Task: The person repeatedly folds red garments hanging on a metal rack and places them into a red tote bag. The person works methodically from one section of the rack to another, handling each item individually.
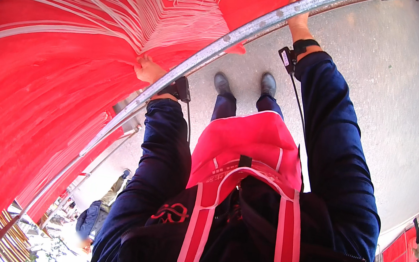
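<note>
A large sheet of red fabric [58,80] spreads over the left and top of the head view, with many thin white strips or cords [162,14] lying in layers along it. My left hand [149,70] pinches a gathered edge of this fabric, just beyond a galvanised metal rail [205,49]. Farther along, my right hand [298,20] reaches past the same rail and grips another bit of the red fabric at the top. The rail hides part of that hand. Both wrists carry strapped black devices with cables.
The curved-looking rail runs between my body and the fabric. Below me is a grey concrete floor [384,76], where my dark shoes [268,83] stand. At lower left are another person [93,215] and a stack of poles [10,239]. More red cloth [398,253] hangs at far right.
</note>
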`<state>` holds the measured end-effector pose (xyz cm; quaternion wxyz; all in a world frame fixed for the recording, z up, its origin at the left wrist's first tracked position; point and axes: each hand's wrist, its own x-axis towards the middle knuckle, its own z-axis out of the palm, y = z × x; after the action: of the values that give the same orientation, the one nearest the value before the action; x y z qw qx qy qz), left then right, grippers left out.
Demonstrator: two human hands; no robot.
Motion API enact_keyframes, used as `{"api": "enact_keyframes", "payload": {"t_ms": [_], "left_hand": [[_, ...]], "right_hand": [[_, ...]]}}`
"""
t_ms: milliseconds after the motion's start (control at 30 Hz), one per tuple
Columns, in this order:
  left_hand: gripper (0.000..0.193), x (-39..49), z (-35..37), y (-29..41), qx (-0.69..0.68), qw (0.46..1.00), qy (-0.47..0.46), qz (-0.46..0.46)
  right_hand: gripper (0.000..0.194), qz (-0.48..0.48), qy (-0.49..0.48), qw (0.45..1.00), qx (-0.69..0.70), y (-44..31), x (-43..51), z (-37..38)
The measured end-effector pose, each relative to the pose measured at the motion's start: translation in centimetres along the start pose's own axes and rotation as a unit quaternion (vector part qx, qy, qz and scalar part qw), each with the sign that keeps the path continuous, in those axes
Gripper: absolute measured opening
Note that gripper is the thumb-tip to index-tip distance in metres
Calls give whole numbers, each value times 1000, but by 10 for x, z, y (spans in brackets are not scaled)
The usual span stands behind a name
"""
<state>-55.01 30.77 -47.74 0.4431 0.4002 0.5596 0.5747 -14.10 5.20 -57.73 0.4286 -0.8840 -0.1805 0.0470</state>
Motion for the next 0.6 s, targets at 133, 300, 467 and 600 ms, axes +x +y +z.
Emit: {"api": "enact_keyframes", "payload": {"t_ms": [133, 300, 467, 600], "left_hand": [[44, -1, -4, 11, -49, 997, -52, -24], [47, -5, -5, 16, 26, 999, -45, 1], [56, 8, -17, 5, 6, 998, -55, -12], [52, 16, -35, -3, 40, 994, -102, -5]], "right_hand": [[29, -6, 6, 1000, -27, 13, 9, -5], [23, -24, 62, 997, 26, 30, 22, 0], [25, 47, 98, 988, 106, 20, 16, -18], [25, -34, 97, 994, 36, 5, -1, -35]]}}
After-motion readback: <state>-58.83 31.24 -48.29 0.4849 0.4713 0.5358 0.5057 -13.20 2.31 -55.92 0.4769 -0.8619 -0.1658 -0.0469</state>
